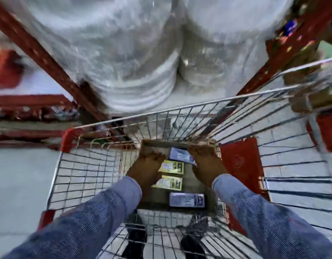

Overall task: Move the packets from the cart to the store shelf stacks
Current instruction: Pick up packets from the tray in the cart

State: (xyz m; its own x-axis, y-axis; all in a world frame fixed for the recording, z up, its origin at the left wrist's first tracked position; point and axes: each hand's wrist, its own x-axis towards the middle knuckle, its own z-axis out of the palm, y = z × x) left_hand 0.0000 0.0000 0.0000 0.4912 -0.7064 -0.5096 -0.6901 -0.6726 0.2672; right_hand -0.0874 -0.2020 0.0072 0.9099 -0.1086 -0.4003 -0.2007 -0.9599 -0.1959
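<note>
I look down into a wire shopping cart point(109, 165) with red corner caps. On its floor lies a brown cardboard box point(189, 186) bearing two yellow packets point(170, 174) and two bluish packets point(186, 200). My left hand point(146, 165) reaches along the box's left side, fingers curled over its far left corner. The fingers of my right hand point(206, 161) hook over the far right corner. Beyond the cart, plastic-wrapped white stacks point(139, 71) fill the store shelf. The picture is blurred.
Red steel shelf uprights point(41, 55) slant on both sides of the white stacks. A red plastic flap point(240, 161) hangs inside the cart's right wall. Grey floor point(17, 180) lies to the left, with low red shelving point(30, 116) behind it. Brown goods sit at the far right.
</note>
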